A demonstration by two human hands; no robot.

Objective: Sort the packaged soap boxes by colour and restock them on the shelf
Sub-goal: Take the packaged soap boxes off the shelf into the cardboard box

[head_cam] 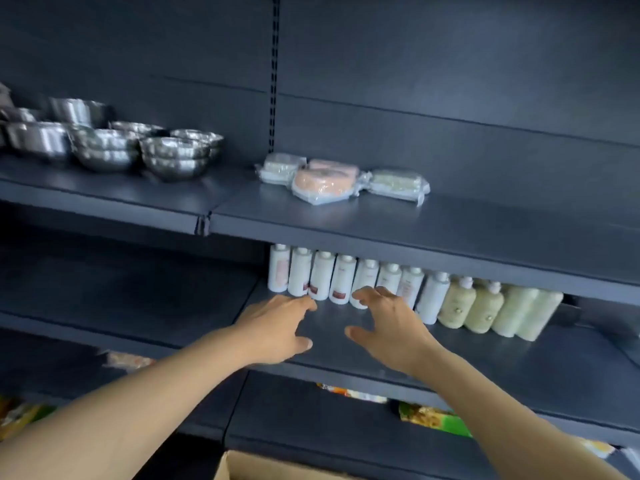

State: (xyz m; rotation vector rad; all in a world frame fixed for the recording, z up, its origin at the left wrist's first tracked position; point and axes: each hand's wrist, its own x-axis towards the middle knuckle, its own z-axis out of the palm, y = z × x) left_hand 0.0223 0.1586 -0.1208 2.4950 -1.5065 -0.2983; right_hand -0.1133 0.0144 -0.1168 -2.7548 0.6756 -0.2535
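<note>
Both empty: left hand [277, 327] and right hand [391, 327] over shelf [485, 355]

Bare shelf front [346, 344] is left passable; the rear is blocked by white bottles [332, 278] and cream bottles [485, 306].

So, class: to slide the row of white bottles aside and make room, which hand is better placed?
Probably the right hand: its fingertips already reach the white bottles mid-row. The left hand hovers just short of them. Both hold nothing.
</note>
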